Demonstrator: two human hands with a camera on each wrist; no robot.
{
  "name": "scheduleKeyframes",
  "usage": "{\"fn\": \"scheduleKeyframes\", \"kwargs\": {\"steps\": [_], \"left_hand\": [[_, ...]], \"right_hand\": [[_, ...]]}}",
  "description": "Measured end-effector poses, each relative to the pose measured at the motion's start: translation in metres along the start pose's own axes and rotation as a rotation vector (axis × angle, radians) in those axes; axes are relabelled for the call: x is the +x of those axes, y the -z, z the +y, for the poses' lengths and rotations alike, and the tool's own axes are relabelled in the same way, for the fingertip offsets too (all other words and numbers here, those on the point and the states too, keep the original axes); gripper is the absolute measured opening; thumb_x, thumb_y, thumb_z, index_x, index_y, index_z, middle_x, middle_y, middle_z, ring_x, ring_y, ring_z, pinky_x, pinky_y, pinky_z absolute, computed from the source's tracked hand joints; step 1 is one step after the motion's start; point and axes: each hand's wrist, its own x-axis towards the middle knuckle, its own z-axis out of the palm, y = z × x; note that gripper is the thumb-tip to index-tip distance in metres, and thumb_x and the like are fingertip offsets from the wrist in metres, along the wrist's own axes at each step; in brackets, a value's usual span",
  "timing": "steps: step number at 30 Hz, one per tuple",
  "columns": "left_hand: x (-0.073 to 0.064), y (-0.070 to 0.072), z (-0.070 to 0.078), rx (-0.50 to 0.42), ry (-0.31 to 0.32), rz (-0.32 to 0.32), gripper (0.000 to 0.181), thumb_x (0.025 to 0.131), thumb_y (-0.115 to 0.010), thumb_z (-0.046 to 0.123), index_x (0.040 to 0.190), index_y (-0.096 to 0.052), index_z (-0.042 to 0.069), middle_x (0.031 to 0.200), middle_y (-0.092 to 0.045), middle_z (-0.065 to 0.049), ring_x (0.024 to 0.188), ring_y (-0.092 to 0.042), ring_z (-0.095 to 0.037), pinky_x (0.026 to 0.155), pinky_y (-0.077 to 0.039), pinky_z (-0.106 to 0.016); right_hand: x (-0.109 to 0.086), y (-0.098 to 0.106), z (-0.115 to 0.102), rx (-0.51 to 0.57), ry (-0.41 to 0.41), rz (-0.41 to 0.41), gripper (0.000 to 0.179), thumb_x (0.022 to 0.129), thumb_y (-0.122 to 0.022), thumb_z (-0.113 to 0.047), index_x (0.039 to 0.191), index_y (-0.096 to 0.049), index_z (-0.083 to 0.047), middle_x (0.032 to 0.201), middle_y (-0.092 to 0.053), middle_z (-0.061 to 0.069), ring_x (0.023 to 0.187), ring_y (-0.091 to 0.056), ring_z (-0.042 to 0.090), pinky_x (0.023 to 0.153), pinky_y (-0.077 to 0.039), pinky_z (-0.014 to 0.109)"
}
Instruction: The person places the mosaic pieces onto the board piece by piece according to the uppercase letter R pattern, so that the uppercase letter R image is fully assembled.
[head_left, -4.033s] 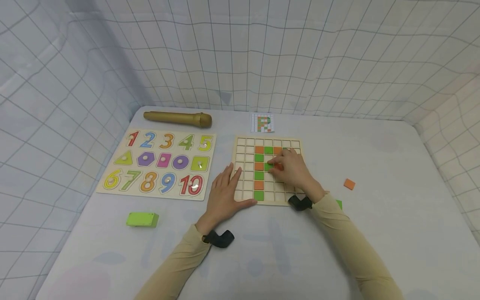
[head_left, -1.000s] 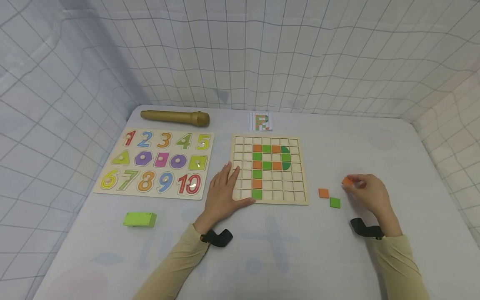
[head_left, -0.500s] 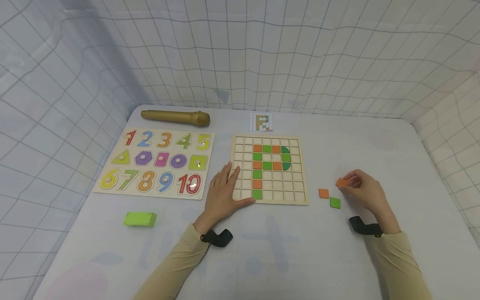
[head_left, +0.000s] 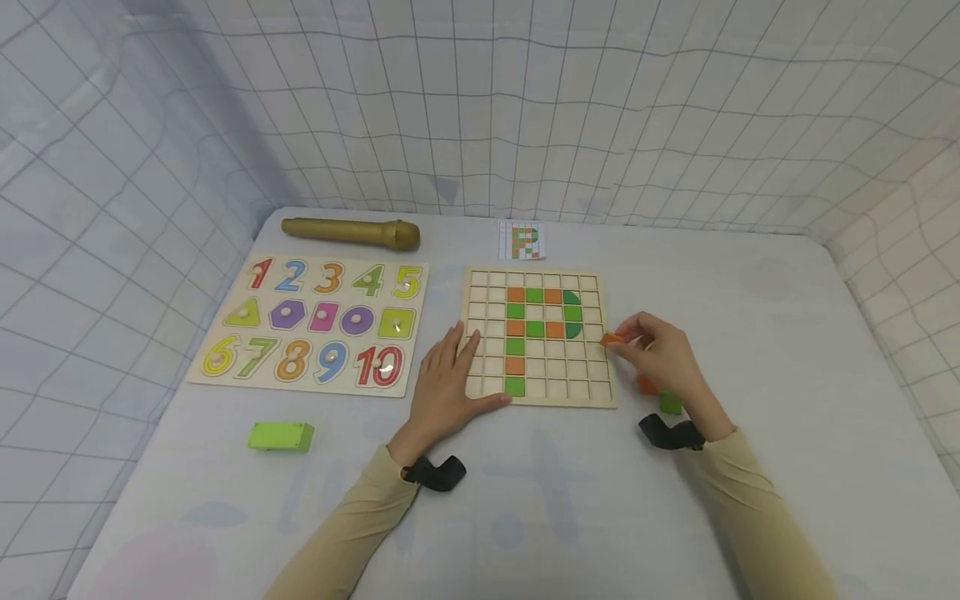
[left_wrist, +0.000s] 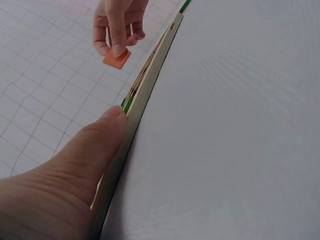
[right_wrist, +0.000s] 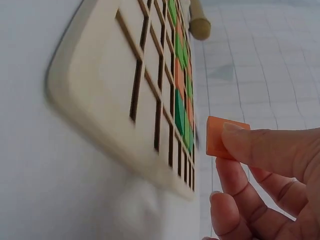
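My right hand (head_left: 662, 357) pinches an orange square tile (right_wrist: 216, 137) between thumb and fingertips. It is at the right edge of a wooden grid board (head_left: 555, 392), and in the left wrist view the orange tile (left_wrist: 117, 59) is held up off the board. Green and orange tiles in the grid form a P-like figure, with dark green rounded pieces (head_left: 572, 298) on its right side. My left hand (head_left: 444, 390) lies with spread fingers on the board's left side, its thumb (left_wrist: 102, 132) on the near edge. Partly behind the right hand, an orange tile (head_left: 647, 384) and a green tile (head_left: 671, 403) lie on the table.
A small pattern card (head_left: 521, 241) lies behind the board. To the left are a number-and-shape peg puzzle (head_left: 307, 343), a gold toy microphone (head_left: 351, 232) and a green block (head_left: 281, 436). Grid-patterned cloth walls surround the table at the back and sides.
After leaving the grid, my right hand picked up an orange tile at the right and carried it left to the board's edge. My left hand stays in place on the board.
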Motion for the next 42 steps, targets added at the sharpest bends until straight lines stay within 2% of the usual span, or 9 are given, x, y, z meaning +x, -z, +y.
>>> {"fn": "scheduleKeyframes", "kwargs": {"steps": [5, 8, 13, 18, 26, 32, 35, 38, 42], "left_hand": [[0.0, 0.0, -0.001, -0.007, -0.002, 0.008, 0.104, 0.073, -0.07, 0.063, 0.15, -0.027, 0.007, 0.155, -0.015, -0.016, 0.141, -0.014, -0.029, 0.111, -0.013, -0.045], [0.0, 0.0, -0.001, -0.008, -0.003, 0.008, 0.104, 0.073, -0.07, 0.063, 0.15, -0.027, 0.008, 0.155, -0.015, -0.016, 0.141, -0.014, -0.029, 0.111, -0.013, -0.045], [-0.001, 0.0, -0.001, -0.01, -0.007, 0.012, 0.104, 0.073, -0.07, 0.063, 0.15, -0.028, 0.007, 0.155, -0.015, -0.016, 0.141, -0.014, -0.03, 0.11, -0.013, -0.046], [-0.001, 0.0, 0.0, -0.006, -0.014, 0.02, 0.104, 0.073, -0.07, 0.062, 0.149, -0.028, 0.007, 0.155, -0.015, -0.017, 0.141, -0.014, -0.03, 0.111, -0.013, -0.046], [-0.001, -0.001, -0.001, -0.003, -0.022, 0.031, 0.104, 0.073, -0.07, 0.063, 0.149, -0.029, 0.006, 0.155, -0.016, -0.017, 0.141, -0.014, -0.03, 0.11, -0.014, -0.046], [-0.001, 0.0, -0.001, -0.004, -0.023, 0.034, 0.104, 0.073, -0.07, 0.063, 0.149, -0.029, 0.006, 0.155, -0.016, -0.017, 0.141, -0.015, -0.029, 0.11, -0.014, -0.046], [-0.001, -0.001, -0.001, -0.006, -0.026, 0.032, 0.103, 0.073, -0.07, 0.063, 0.149, -0.029, 0.006, 0.155, -0.016, -0.017, 0.14, -0.014, -0.03, 0.11, -0.014, -0.047], [-0.001, -0.001, -0.001, -0.005, -0.026, 0.031, 0.103, 0.073, -0.07, 0.063, 0.149, -0.029, 0.006, 0.155, -0.016, -0.017, 0.14, -0.015, -0.03, 0.11, -0.014, -0.047], [-0.001, -0.001, -0.001, -0.006, -0.022, 0.031, 0.104, 0.073, -0.07, 0.063, 0.149, -0.029, 0.006, 0.155, -0.016, -0.017, 0.14, -0.015, -0.03, 0.11, -0.015, -0.047]], "right_hand": [[0.015, -0.026, -0.025, 0.043, 0.057, -0.067, 0.017, 0.082, -0.076, -0.017, 0.089, -0.065, -0.007, 0.083, -0.064, 0.004, 0.068, -0.054, 0.018, 0.056, -0.042, 0.028], [0.021, -0.039, -0.036, 0.054, 0.064, -0.099, 0.018, 0.081, -0.077, -0.018, 0.09, -0.068, -0.006, 0.082, -0.066, 0.003, 0.066, -0.055, 0.018, 0.058, -0.043, 0.029], [0.027, -0.057, -0.044, 0.056, 0.043, -0.147, 0.02, 0.082, -0.077, -0.022, 0.092, -0.069, -0.007, 0.082, -0.068, 0.0, 0.071, -0.059, 0.016, 0.065, -0.045, 0.031], [0.031, -0.067, -0.049, 0.022, 0.042, -0.158, 0.015, 0.084, -0.074, -0.022, 0.091, -0.068, -0.01, 0.08, -0.066, -0.001, 0.071, -0.058, 0.016, 0.064, -0.043, 0.032], [0.033, -0.072, -0.052, -0.051, 0.005, -0.149, 0.011, 0.086, -0.071, -0.023, 0.09, -0.07, -0.012, 0.081, -0.065, -0.002, 0.075, -0.057, 0.017, 0.067, -0.044, 0.034], [0.031, -0.072, -0.056, -0.104, 0.025, -0.141, 0.008, 0.086, -0.071, -0.022, 0.08, -0.072, -0.016, 0.079, -0.065, -0.004, 0.072, -0.056, 0.016, 0.065, -0.043, 0.035], [0.03, -0.071, -0.056, -0.124, 0.041, -0.146, 0.007, 0.086, -0.071, -0.022, 0.081, -0.073, -0.017, 0.079, -0.064, -0.004, 0.071, -0.054, 0.015, 0.063, -0.042, 0.033], [0.027, -0.07, -0.054, -0.106, 0.076, -0.157, 0.007, 0.086, -0.071, -0.023, 0.085, -0.073, -0.016, 0.08, -0.063, -0.004, 0.071, -0.053, 0.015, 0.063, -0.042, 0.032], [0.024, -0.064, -0.045, -0.019, 0.141, -0.152, 0.012, 0.087, -0.071, -0.023, 0.093, -0.073, -0.013, 0.087, -0.064, -0.003, 0.077, -0.054, 0.015, 0.069, -0.044, 0.033]]}}
